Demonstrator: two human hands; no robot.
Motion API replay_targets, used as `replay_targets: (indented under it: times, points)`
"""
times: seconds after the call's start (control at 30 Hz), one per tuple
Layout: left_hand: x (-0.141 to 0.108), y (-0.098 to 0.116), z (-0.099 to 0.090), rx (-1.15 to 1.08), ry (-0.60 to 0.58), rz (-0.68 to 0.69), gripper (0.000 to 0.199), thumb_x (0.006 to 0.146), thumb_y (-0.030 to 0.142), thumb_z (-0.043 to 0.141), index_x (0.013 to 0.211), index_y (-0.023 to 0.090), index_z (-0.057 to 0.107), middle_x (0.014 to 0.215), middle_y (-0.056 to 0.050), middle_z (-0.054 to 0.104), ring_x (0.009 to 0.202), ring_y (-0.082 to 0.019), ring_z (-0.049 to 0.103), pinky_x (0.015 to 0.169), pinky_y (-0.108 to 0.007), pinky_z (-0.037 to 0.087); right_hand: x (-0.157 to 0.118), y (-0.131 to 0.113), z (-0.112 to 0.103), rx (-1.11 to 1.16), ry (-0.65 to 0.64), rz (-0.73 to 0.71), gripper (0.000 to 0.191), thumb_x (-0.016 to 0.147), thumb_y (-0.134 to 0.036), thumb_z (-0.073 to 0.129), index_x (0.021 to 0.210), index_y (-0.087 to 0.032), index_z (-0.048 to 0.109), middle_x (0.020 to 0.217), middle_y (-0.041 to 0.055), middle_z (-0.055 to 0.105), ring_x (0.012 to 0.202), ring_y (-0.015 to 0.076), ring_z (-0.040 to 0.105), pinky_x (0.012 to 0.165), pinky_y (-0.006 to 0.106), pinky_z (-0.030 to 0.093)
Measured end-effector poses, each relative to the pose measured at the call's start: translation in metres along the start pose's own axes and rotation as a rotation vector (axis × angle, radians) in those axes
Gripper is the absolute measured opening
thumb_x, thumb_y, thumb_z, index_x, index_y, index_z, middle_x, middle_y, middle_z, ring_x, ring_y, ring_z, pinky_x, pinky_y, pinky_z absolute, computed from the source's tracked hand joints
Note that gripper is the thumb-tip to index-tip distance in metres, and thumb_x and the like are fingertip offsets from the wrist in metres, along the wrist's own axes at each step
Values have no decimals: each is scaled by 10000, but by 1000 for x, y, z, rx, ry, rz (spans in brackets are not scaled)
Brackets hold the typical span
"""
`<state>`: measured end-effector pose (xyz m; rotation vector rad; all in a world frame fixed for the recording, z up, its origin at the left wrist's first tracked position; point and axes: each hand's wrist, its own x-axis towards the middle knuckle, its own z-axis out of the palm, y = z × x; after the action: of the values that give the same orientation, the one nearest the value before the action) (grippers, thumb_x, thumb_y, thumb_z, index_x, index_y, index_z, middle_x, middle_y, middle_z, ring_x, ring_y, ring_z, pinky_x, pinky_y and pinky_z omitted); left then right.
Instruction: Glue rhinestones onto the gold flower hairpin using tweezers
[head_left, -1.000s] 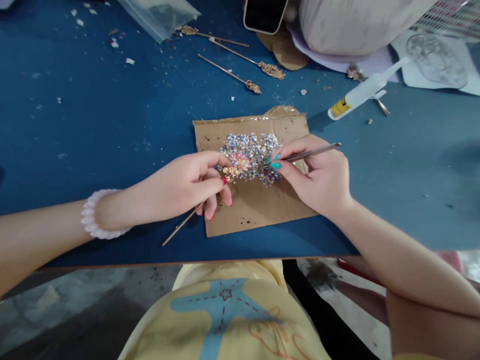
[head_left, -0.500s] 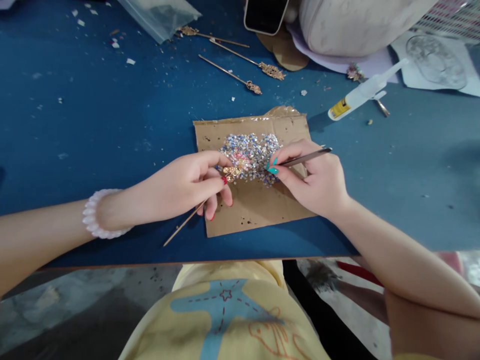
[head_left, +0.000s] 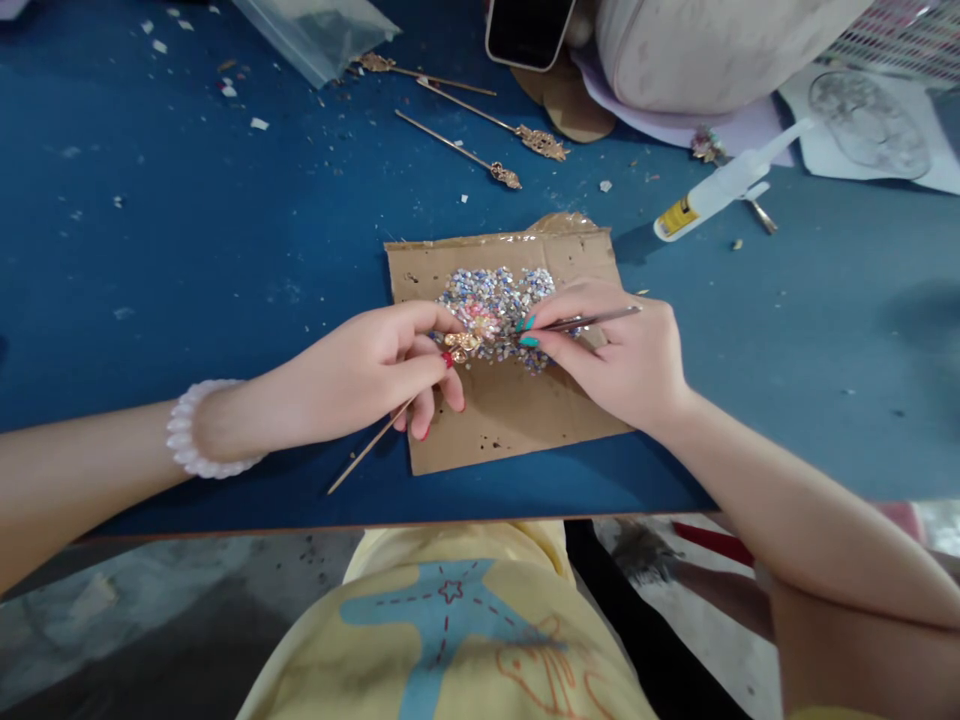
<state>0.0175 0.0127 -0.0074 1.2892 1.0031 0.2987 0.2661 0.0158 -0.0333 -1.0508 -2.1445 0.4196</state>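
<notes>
Between the thumb and fingers of my left hand point(head_left: 375, 365) is a gold hairpin point(head_left: 367, 450), its thin stick slanting down to the left and its ornate head over the cardboard. Pink and pale decorations show beside that head. My right hand point(head_left: 622, 350) pinches slim dark tweezers point(head_left: 589, 320), whose tips reach toward the hairpin's head; whether they grip a stone is too small to see. Under both hands lies a piece of cardboard point(head_left: 517, 420) with a spread of small shiny rhinestones point(head_left: 487, 290) in silver, blue and white.
Several gold hairpins point(head_left: 506, 175) lie behind the cardboard. To the right back are a glue bottle point(head_left: 679, 215), a small brush point(head_left: 763, 217) and a pale pouch point(head_left: 675, 50). A phone point(head_left: 529, 30) and a plastic bag point(head_left: 322, 40) sit at the back.
My right hand has moved slightly left with the tweezers, which now lie flatter and closer to the hairpin's head. My left hand holds the hairpin in nearly the same place.
</notes>
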Motion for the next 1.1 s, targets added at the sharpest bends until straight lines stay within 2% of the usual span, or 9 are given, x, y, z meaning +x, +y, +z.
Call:
replay_targets:
  times: [0.47,0.87,1.03,1.1]
  points:
    - [1,3,2,-9,13,-22,208,948,112,468,1138,170,529,746,2,738,445,-87,638,419,-162,474,-1,0,-1,-12,2,-22,88,927,-194,710,846,-228,700,830,-2,770,791,172,724,763,317,573]
    - [0,0,-2,0,-15,-11,185,939,168,530,1122,192,509,785,-16,753,479,-110,660,452,-197,491,-2,0,-3,-11,-38,9,100,935,-222,680,842,-236,713,838,6,771,795,178,740,768,321,600]
    - [1,1,-1,-10,6,-25,178,943,154,508,1117,189,496,756,-12,743,456,-107,643,436,-196,476,-1,3,-1,-40,76,77,81,906,-190,705,857,-248,731,874,2,788,805,180,755,779,321,627]
    - [1,1,-1,-6,-12,-14,168,952,156,507,1116,190,493,769,-9,742,472,-102,651,444,-186,483,0,4,-1,-25,83,84,89,896,-172,712,856,-249,733,884,0,791,804,179,755,782,322,629]
